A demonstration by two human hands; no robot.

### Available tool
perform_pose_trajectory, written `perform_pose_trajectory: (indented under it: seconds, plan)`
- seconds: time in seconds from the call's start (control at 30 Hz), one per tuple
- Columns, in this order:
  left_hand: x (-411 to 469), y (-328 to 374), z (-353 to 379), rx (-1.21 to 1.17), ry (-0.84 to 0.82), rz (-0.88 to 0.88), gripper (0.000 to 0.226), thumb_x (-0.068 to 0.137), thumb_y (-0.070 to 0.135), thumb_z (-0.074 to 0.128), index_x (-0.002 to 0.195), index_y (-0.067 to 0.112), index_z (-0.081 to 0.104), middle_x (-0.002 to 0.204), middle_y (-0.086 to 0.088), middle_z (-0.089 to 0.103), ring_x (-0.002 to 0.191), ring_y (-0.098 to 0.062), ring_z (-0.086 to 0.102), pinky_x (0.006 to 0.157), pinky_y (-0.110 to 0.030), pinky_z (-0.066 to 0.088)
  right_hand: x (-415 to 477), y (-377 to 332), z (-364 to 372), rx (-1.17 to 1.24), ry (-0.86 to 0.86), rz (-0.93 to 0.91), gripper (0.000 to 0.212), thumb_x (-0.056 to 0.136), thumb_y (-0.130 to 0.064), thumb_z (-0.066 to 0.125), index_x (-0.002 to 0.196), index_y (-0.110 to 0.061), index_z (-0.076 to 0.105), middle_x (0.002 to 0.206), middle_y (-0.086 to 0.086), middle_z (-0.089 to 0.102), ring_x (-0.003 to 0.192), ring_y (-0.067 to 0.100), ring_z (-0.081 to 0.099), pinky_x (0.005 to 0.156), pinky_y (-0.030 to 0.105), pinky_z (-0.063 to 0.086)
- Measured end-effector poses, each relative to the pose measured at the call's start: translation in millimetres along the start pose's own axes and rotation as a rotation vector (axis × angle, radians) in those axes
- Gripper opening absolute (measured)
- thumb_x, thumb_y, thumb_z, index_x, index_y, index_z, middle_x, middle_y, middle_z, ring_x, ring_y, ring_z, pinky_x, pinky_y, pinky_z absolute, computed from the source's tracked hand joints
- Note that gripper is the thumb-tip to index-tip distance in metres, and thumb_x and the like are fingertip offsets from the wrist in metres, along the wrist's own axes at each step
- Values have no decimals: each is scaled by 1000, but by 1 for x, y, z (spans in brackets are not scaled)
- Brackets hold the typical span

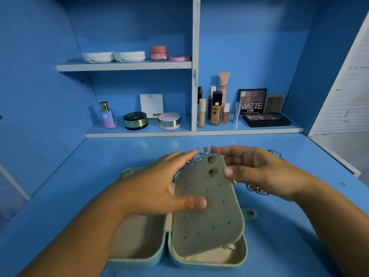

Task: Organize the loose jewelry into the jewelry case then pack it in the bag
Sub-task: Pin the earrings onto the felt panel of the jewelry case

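Observation:
A teal jewelry case (207, 263) lies open on the blue desk, its beige lining showing in both halves. Over its right half a grey perforated earring panel (209, 212) is lifted at a tilt, with two green earrings (212, 165) stuck near its top. My left hand (157, 188) holds the panel's left edge, thumb pressed on its face. My right hand (259, 170) pinches the top right corner between thumb and fingers. Silver rings on a chain (203, 151) lie just behind the panel, between my fingertips. A blue and gold bracelet (257, 191) lies under my right hand. A gold chain (276, 153) lies beyond it.
Shelves behind the desk hold cosmetics: a perfume bottle (107, 116), compacts (135, 120), foundation bottles (215, 110) and eyeshadow palettes (266, 119). The case's snap tab (250, 213) sticks out to the right. A purplish thing (9, 198) shows at the left edge.

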State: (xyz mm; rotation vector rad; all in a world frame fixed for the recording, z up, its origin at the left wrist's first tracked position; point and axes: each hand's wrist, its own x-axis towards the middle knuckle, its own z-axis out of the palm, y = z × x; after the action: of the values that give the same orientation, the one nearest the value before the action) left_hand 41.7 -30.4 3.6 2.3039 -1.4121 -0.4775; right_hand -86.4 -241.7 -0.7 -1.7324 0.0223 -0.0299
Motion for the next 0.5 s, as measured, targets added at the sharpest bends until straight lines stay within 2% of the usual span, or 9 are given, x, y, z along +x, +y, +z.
perform_pose_trajectory:
  seconds: [0.07, 0.17, 0.27, 0.33, 0.43, 0.5]
  plan:
    - [-2, 6, 2, 116, -71, -45, 113, 56, 86, 52, 149, 50, -1, 157, 27, 5, 144, 5, 5, 122, -35, 14, -1, -1, -4, -66, 3, 43, 58, 73, -15, 77, 127, -16, 55, 109, 15, 68, 99, 20, 66, 83, 24, 54]
    - [-2, 9, 4, 209, -113, -75, 114, 59, 84, 51, 152, 43, -1, 158, 26, -1, 143, 6, -1, 120, -28, 2, -3, 0, -11, -203, -43, 92, 66, 64, -21, 83, 125, -19, 58, 104, 15, 67, 94, 22, 64, 82, 25, 54]
    - [-2, 7, 6, 248, -119, -105, 116, 59, 84, 49, 153, 38, -1, 158, 24, -1, 143, 3, -2, 116, -24, 1, -2, 1, -16, -392, -56, 112, 69, 61, -27, 85, 125, -27, 58, 91, -10, 65, 84, 7, 59, 74, 16, 47]
    - [-1, 6, 7, 268, -118, -105, 115, 60, 85, 49, 153, 38, -1, 158, 23, 1, 144, 1, -1, 117, -25, 2, -1, 1, -16, -532, -82, 125, 72, 61, -37, 86, 127, -33, 56, 91, -22, 59, 80, -4, 54, 71, 12, 44]
    - [-1, 7, 8, 271, -126, -111, 111, 66, 81, 53, 152, 39, -2, 156, 23, 3, 143, 0, 0, 114, -23, 4, -2, 4, -14, -661, -106, 157, 74, 59, -52, 81, 126, -43, 51, 100, -29, 52, 81, -6, 49, 70, 10, 41]
    - [-1, 7, 9, 271, -129, -116, 111, 65, 82, 53, 152, 40, -2, 155, 23, 4, 143, 0, 1, 114, -24, 6, -3, 3, -15, -728, -87, 172, 69, 59, -59, 76, 122, -48, 52, 104, -27, 48, 83, -1, 48, 73, 12, 42]
